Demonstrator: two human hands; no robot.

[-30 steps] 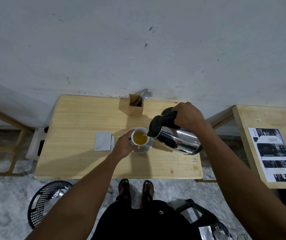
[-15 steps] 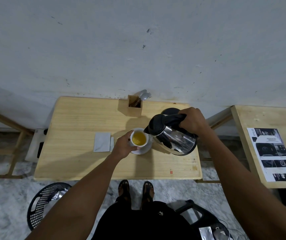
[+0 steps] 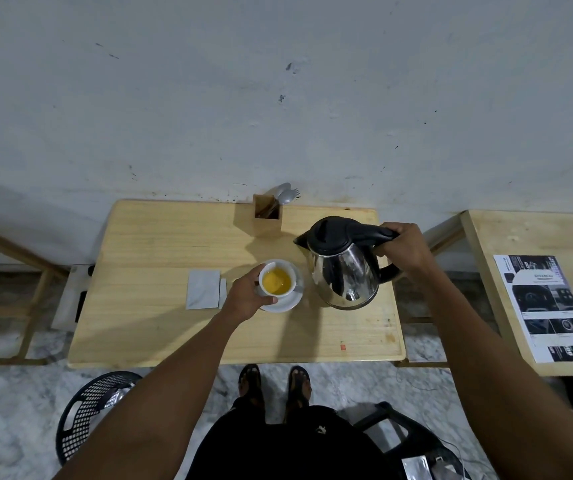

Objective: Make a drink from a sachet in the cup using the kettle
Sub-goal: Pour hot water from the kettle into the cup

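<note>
Head view: left hand (image 3: 248, 297) wraps the small white ceramic cup (image 3: 277, 280) of yellow drink from nine o'clock, likely steadying it on its white saucer (image 3: 287, 303) mid-table. At the cup's three o'clock, right hand (image 3: 403, 250) grips the black handle of the upright steel kettle (image 3: 344, 266), apparently parked clear of the cup. Torn silver sachet (image 3: 204, 289) lies at nine o'clock.

Kettle (image 3: 342, 268) no longer tilted over cup (image 3: 277, 280): now upright near table's (image 3: 160, 334) right edge, spout clear of cup, pouring stopped.
</note>
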